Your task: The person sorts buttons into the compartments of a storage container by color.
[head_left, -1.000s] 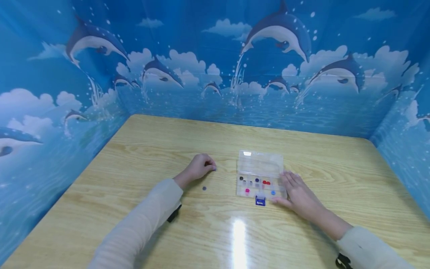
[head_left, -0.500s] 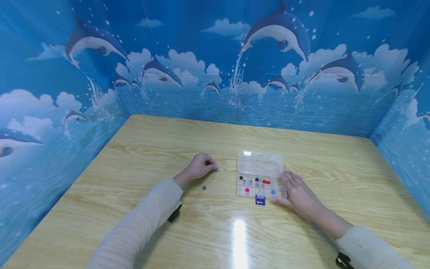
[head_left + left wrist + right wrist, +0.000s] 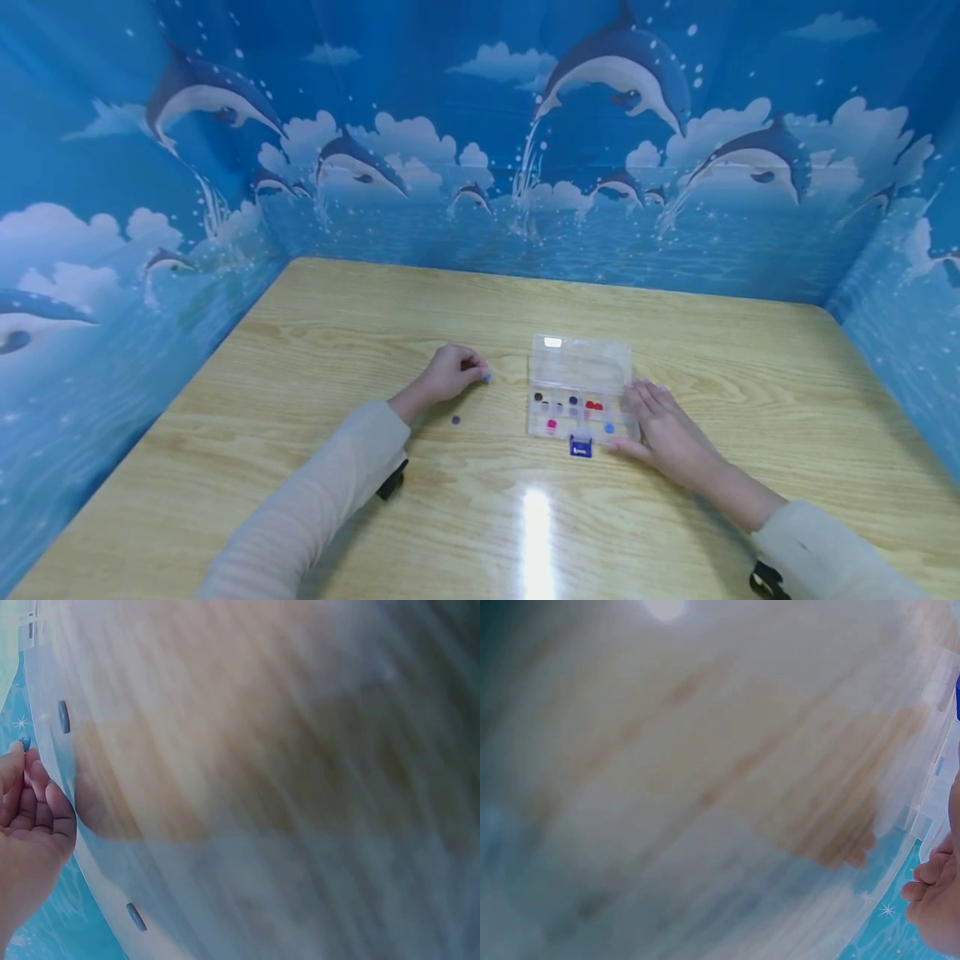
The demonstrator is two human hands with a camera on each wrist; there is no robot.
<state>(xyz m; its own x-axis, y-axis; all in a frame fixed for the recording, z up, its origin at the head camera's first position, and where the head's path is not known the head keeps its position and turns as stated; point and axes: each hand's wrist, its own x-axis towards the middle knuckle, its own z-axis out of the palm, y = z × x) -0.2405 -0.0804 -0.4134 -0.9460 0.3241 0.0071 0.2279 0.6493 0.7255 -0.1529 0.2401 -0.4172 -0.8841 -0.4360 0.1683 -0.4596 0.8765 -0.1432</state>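
Observation:
My left hand (image 3: 450, 372) pinches a small blue round piece (image 3: 487, 378) between thumb and fingertips, just above the table left of the box. In the left wrist view that blue piece (image 3: 25, 742) shows at the fingertips. A small dark disc (image 3: 456, 420) lies on the table in front of this hand. A clear plastic compartment box (image 3: 542, 431) stands with its lid (image 3: 581, 364) folded open to the back. My right hand (image 3: 667, 433) rests against the box's right side, fingers extended along it and thumb at the front corner.
Inside the box's compartments sit several small round pieces: dark ones, red pieces (image 3: 594, 406), a pink piece (image 3: 552, 424) and a blue piece (image 3: 609, 428). A dark blue tab (image 3: 581, 447) is on its front edge. Dolphin-printed curtains (image 3: 480, 167) surround the wooden table (image 3: 360, 308).
The left hand has shifted slightly to the right with the blue piece, which shows more clearly at its fingertips. The right hand and the box have stayed in place.

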